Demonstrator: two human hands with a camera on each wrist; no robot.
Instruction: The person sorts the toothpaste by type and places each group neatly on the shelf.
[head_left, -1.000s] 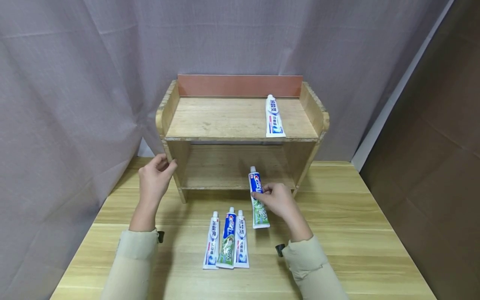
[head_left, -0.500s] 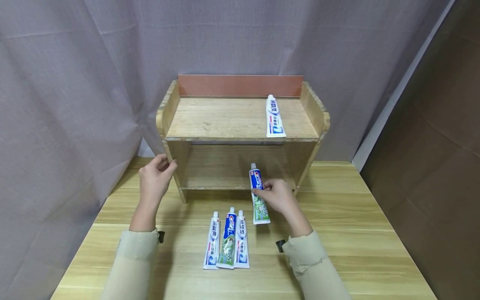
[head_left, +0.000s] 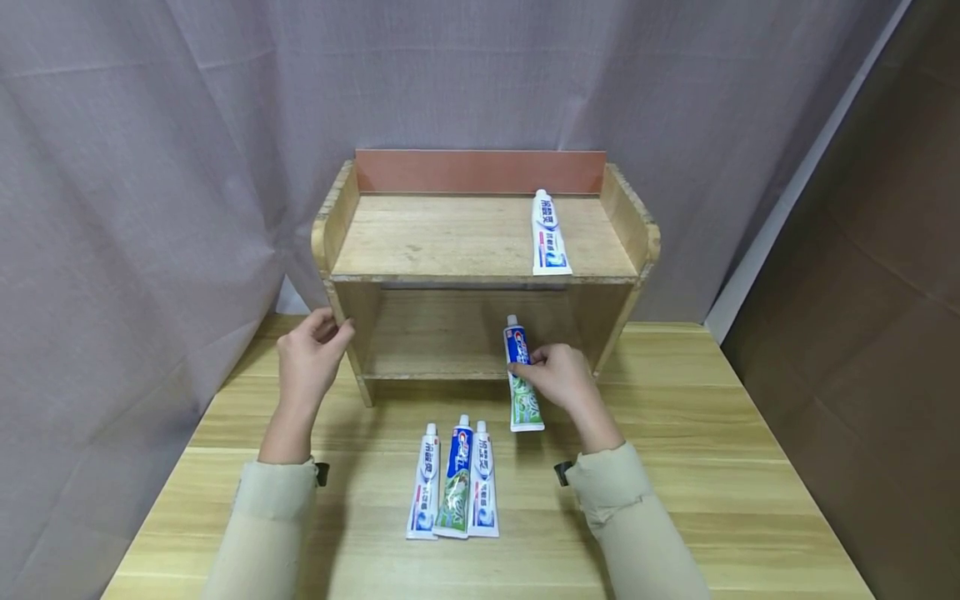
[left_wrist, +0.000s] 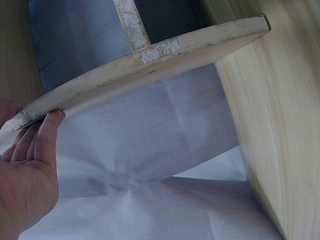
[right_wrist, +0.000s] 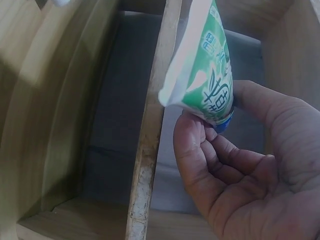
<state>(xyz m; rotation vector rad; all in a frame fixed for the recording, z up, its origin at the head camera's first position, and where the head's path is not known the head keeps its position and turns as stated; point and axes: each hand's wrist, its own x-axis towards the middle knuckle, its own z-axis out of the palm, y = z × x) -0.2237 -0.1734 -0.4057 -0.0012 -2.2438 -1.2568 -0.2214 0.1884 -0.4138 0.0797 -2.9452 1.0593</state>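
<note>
In the head view my right hand (head_left: 561, 379) pinches a blue-and-green toothpaste tube (head_left: 522, 379) between thumb and fingers, cap pointing away, in front of the lower level of a wooden shelf (head_left: 420, 333). The right wrist view shows the green end of that toothpaste tube (right_wrist: 212, 65) near the lower board's edge. My left hand (head_left: 311, 354) grips the shelf's left side panel; in the left wrist view the hand (left_wrist: 32, 165) has fingers on its outer face, the thumb mostly hidden. A white toothpaste tube (head_left: 550, 237) lies on the upper level, right of centre.
On the table (head_left: 675, 467), before the shelf, a white tube (head_left: 426, 483), a blue-and-green tube (head_left: 456, 483) and another white tube (head_left: 483, 483) lie side by side, the middle one overlapping its neighbours. Grey curtain (head_left: 150, 167) hangs behind and at the left.
My right hand has moved the held toothpaste tube forward and slightly right, closer to the shelf's lower level. The left hand stays on the side panel.
</note>
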